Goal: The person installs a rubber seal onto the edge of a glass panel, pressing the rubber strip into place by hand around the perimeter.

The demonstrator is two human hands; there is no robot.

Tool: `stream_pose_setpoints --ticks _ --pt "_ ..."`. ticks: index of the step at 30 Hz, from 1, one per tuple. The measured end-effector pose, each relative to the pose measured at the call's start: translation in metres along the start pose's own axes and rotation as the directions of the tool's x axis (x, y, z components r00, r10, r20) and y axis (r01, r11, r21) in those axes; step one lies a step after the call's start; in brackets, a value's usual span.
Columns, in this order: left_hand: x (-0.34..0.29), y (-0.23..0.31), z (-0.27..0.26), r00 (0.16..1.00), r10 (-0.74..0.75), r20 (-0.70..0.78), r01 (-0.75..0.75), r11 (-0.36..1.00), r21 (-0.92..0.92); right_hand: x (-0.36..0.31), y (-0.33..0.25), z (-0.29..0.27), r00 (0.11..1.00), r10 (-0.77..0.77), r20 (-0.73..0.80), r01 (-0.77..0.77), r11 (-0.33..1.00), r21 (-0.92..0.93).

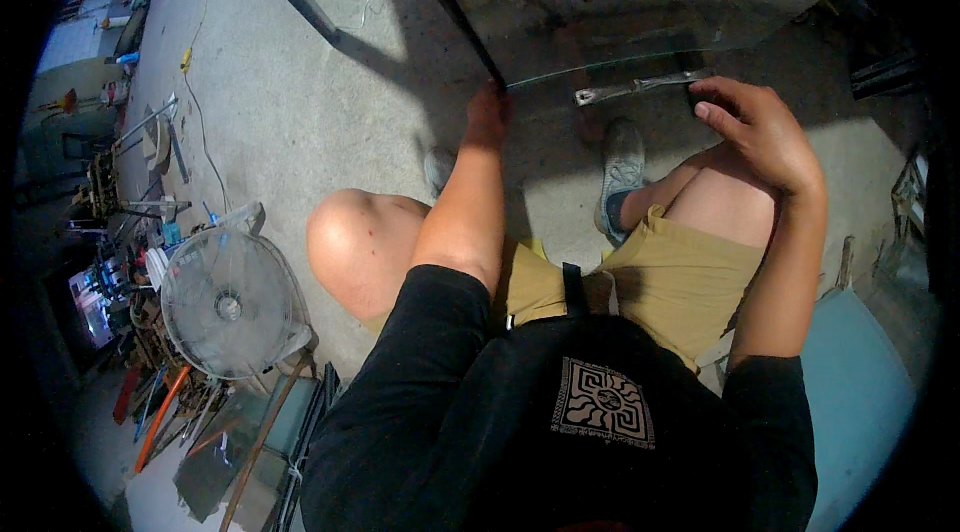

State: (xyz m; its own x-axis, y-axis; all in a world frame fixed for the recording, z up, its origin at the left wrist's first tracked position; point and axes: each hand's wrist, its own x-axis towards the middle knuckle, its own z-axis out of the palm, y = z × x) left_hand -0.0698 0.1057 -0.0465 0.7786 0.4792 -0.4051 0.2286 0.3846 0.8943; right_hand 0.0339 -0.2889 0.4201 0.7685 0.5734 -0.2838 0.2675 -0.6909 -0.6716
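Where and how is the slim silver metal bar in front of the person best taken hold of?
Probably near the right end of the slim silver metal bar, coming from the right, thumb and fingers pinching across its narrow width. The bar lies nearly crosswise, its right end at the right hand, while its holed end points left, away from that hand.

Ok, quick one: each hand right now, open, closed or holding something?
Left hand: shadowed, near a dark bar; grip cannot be told.
Right hand: fingers bent near a metal piece; holding cannot be told.
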Motion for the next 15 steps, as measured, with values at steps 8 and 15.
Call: stream_pose_setpoints --ticks 8,15 --pt "-0.021 0.051 0.042 0.908 -0.415 -0.054 0.347 0.82 -0.455 -0.007 0.005 0.001 0.999 0.032 -0.02 -0.032 0.999 -0.014" --pt "-0.007 0.0 -0.006 0.951 0.28 0.132 -0.295 0.689 0.662 0.002 -0.003 0.002 1.0 -0.005 0.013 0.006 0.999 -0.05"
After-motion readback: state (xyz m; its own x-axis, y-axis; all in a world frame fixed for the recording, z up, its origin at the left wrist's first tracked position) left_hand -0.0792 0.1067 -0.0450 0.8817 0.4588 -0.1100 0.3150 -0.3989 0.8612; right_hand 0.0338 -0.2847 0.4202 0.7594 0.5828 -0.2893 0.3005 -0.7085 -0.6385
